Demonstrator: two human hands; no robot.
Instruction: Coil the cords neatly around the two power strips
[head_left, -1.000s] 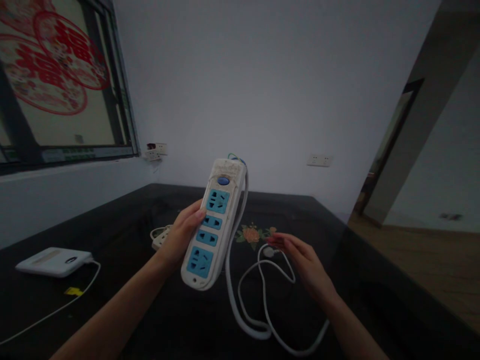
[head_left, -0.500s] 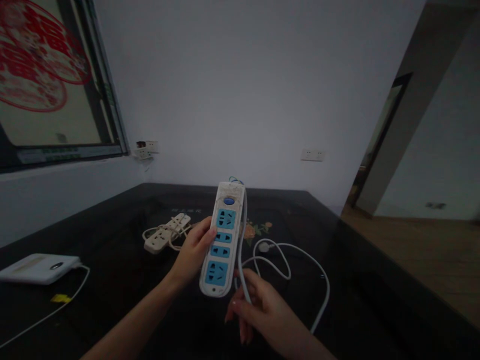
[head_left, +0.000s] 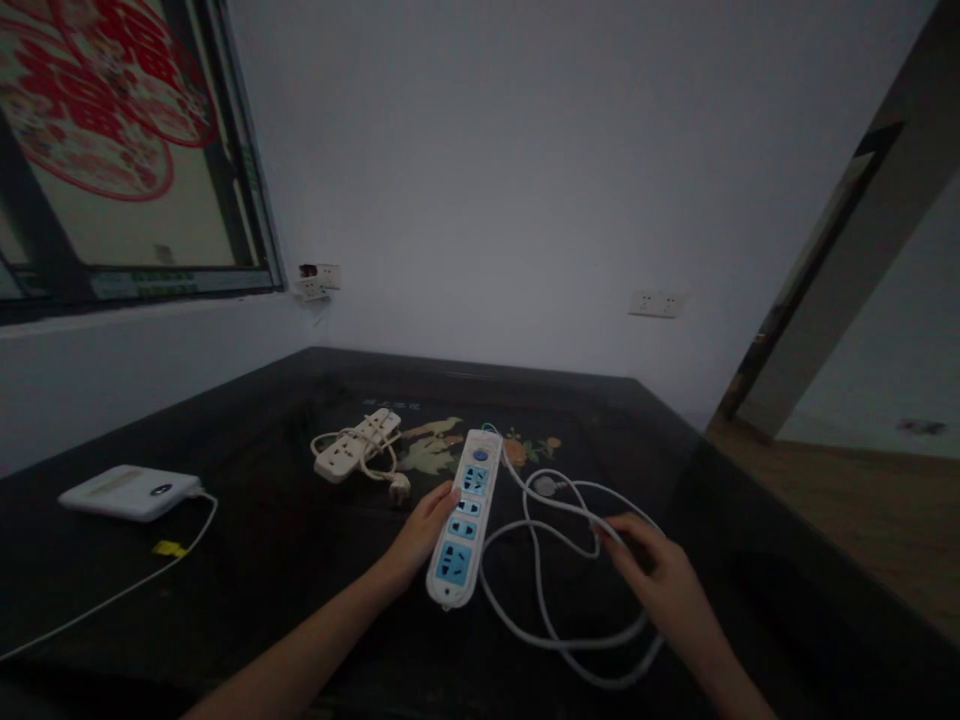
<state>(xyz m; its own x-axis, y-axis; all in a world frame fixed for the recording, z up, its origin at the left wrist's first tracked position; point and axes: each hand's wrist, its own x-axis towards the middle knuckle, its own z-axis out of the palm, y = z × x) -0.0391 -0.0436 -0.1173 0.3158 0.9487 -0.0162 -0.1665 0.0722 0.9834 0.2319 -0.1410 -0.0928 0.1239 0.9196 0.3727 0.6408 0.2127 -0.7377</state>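
Note:
A white power strip [head_left: 468,520] with blue sockets and a blue switch lies lengthwise near the middle of the black table. My left hand [head_left: 429,525] grips its left edge, the thumb resting on top by the sockets. From its far end runs a white cord [head_left: 559,503], looped loosely over the table to the right. My right hand [head_left: 646,560] pinches part of that cord between thumb and fingers, well to the right of the strip. The cord's plug [head_left: 546,486] rests among the loops.
A second power strip [head_left: 349,455], wrapped in its own cord, lies left of my left hand. Further left are a white box-like device [head_left: 135,492] with a thin cable and a yellow tag [head_left: 169,549]. Wall sockets [head_left: 657,303] sit behind the black table [head_left: 337,600].
The power strip has come down from a raised, tilted hold onto the table. My right hand has moved right with the cord, away from the strip, and the cord loops have spread.

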